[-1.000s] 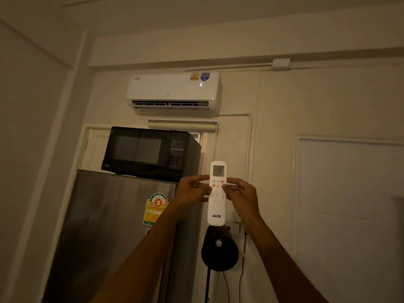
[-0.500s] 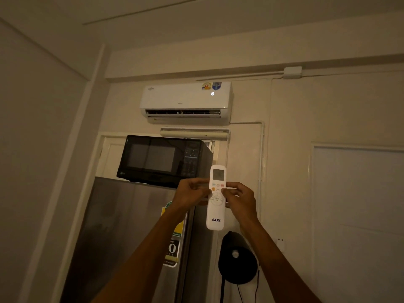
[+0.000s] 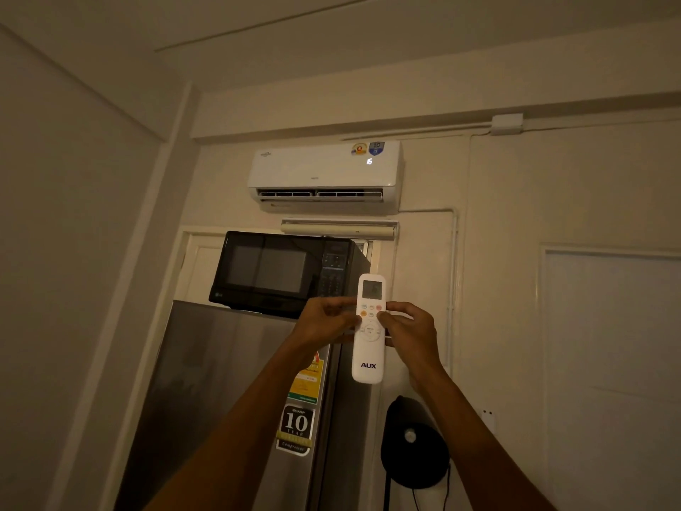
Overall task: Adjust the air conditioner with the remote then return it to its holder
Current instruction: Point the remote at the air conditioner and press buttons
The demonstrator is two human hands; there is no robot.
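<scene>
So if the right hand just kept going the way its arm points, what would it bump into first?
Probably the remote the right hand already holds; past that, the line runs up and left toward the microwave. Depth is hard to judge from one view, so that is only a guess.

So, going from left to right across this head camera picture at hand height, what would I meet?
Refrigerator → left hand → remote → right hand → white wall panel.
</scene>
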